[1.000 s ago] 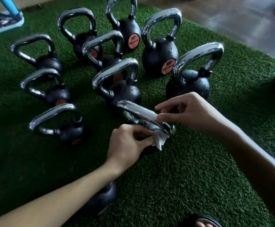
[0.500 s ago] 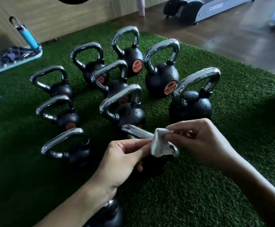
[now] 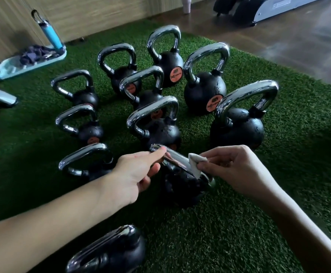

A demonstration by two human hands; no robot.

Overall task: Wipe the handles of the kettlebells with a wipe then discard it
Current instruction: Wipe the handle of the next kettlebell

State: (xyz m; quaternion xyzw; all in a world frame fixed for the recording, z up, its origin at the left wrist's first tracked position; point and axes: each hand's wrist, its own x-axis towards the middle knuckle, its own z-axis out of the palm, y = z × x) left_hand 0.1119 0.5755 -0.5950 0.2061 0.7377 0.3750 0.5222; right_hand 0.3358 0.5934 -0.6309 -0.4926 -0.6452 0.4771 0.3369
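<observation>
Several black kettlebells with chrome handles stand on green turf [image 3: 239,223]. The nearest middle kettlebell [image 3: 182,186] has its chrome handle [image 3: 175,160] between my hands. My right hand [image 3: 233,168] pinches a small white wipe [image 3: 195,163] against the right part of that handle. My left hand [image 3: 139,170] holds the left end of the handle between thumb and fingers. Another kettlebell [image 3: 109,251] lies under my left forearm at the bottom edge.
A large kettlebell [image 3: 237,129] stands just behind my right hand, another [image 3: 154,127] behind the handle. A light blue tray [image 3: 30,63] with dark cloth and a blue bottle [image 3: 49,34] sits far left. A treadmill base [image 3: 269,8] stands on the brown floor beyond.
The wipe passed from both hands into my right hand alone. My left hand let go of it and took the left end of the handle. The camera tilted up.
</observation>
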